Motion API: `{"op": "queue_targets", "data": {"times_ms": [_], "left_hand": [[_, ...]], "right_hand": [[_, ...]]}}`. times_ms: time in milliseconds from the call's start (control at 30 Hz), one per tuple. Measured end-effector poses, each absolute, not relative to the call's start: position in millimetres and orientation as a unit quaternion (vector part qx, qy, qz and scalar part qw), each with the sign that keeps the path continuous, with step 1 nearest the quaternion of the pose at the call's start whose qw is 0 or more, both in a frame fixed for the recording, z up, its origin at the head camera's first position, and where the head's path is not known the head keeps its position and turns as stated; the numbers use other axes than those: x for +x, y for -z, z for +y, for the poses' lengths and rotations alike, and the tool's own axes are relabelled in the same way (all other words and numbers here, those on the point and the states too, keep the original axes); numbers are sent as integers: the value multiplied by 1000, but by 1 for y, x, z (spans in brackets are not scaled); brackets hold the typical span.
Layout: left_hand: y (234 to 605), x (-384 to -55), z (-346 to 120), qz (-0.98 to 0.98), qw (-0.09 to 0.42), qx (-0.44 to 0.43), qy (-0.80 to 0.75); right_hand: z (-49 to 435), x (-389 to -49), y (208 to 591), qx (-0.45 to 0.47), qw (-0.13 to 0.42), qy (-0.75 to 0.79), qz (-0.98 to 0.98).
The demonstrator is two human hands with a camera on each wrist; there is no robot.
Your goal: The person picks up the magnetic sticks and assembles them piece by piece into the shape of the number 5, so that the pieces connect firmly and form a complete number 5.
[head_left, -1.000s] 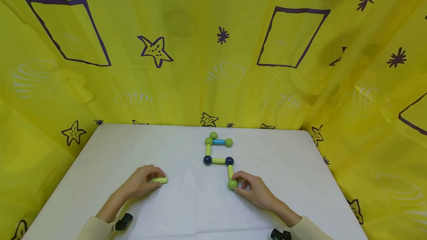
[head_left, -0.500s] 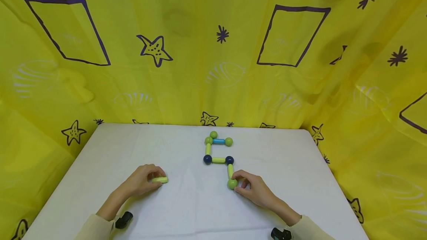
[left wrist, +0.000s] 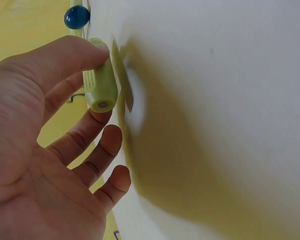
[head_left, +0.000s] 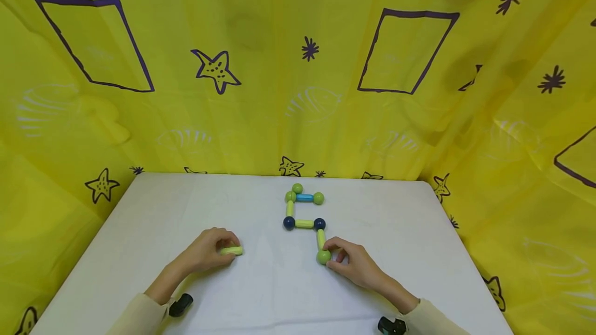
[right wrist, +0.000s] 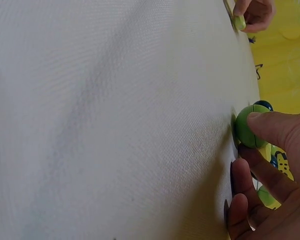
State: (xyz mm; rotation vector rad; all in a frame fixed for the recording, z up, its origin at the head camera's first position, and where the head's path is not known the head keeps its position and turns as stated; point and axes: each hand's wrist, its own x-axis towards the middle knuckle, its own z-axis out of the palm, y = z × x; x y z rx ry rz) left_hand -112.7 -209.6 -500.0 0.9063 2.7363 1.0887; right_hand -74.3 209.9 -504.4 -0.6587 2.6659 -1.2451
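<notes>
My left hand (head_left: 207,252) pinches a short yellow-green magnetic rod (head_left: 235,250) between thumb and fingers; in the left wrist view the rod (left wrist: 101,85) shows a metal disc at one end, and it hangs just over its shadow. At the near end of a chain of rods and balls, my right hand (head_left: 356,269) holds a green ball (head_left: 323,258). From that ball, a yellow-green rod (head_left: 321,240) leads to a navy ball (head_left: 319,224). Another rod (head_left: 304,224) joins it to a second navy ball (head_left: 289,223).
Further back, a yellow-green rod (head_left: 290,208) climbs to a green ball (head_left: 290,197), with another green ball (head_left: 297,188) against it. A blue rod (head_left: 304,197) ends at a green ball (head_left: 318,198). Yellow patterned cloth (head_left: 261,118) surrounds the white table (head_left: 186,195).
My left hand has moved a little to the right with the rod, nearer the chain. The right hand and the chain look the same as before.
</notes>
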Motion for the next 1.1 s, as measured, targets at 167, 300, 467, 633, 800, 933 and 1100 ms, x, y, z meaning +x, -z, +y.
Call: {"op": "queue_targets", "data": {"times_ms": [167,300,467,633,800,933,1100], "left_hand": [[502,-115,-195,883,25,299,-361],[502,-118,-180,877,29,306,-368],[501,-124,-160,871,32,321,-369],[498,-127,-140,864,33,340,-370],[496,-131,-120,851,42,360,-379],[494,-133,-106,844,54,370,-385],[493,-135,-91,839,68,378,-385]], "right_hand": [[211,-74,505,-217,64,410,884],[211,-74,505,-215,67,411,883],[211,-74,504,-216,66,414,882],[211,-74,503,-219,65,416,880],[211,-74,503,-220,62,417,880],[211,-74,503,-221,61,417,880],[211,-75,504,-219,65,413,881]]}}
